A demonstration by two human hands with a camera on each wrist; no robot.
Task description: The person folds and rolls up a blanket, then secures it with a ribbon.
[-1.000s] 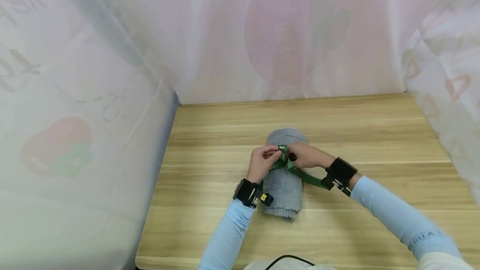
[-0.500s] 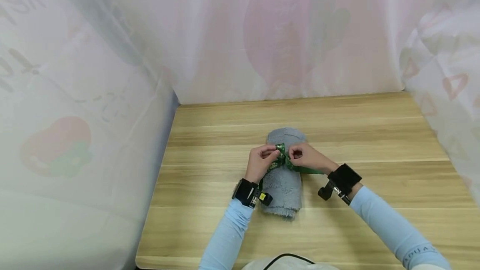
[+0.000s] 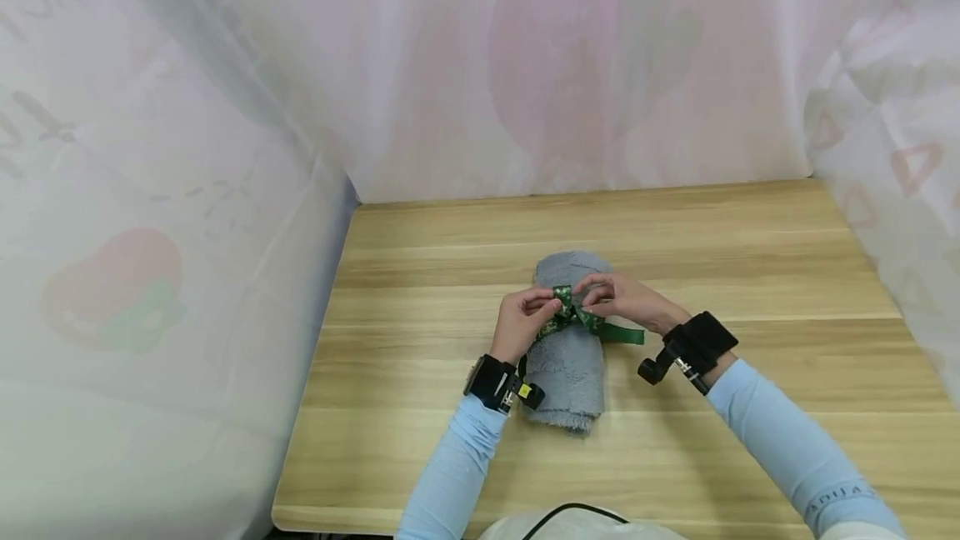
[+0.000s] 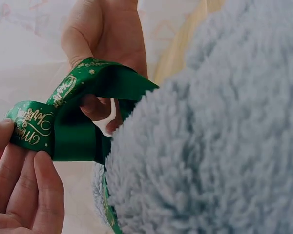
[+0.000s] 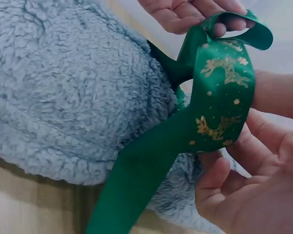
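A rolled grey fleece towel (image 3: pixel 567 357) lies on the wooden table (image 3: pixel 750 273), its length running toward me. A green ribbon (image 3: pixel 573 319) with gold print goes round its middle. My left hand (image 3: pixel 525 319) pinches a loop of the ribbon (image 4: pixel 34 127) on top of the roll. My right hand (image 3: pixel 622 300) pinches a second ribbon loop (image 5: pixel 224 102) next to it. A loose ribbon tail (image 3: pixel 626 334) trails to the right, under my right wrist. The fleece (image 4: pixel 224 146) fills the left wrist view; in the right wrist view the fleece (image 5: pixel 73 92) lies at the left.
Patterned pale curtains (image 3: pixel 525 65) close off the table at the back, the left and the right. Both forearms wear light blue sleeves (image 3: pixel 795 448) and black wrist straps (image 3: pixel 693 344). A black cable (image 3: pixel 570 513) shows at the bottom edge.
My right hand has moved up and over the roll, drawing the ribbon tail in so it lies shorter. A second loop has formed beside the left hand's loop. The left hand has barely moved.
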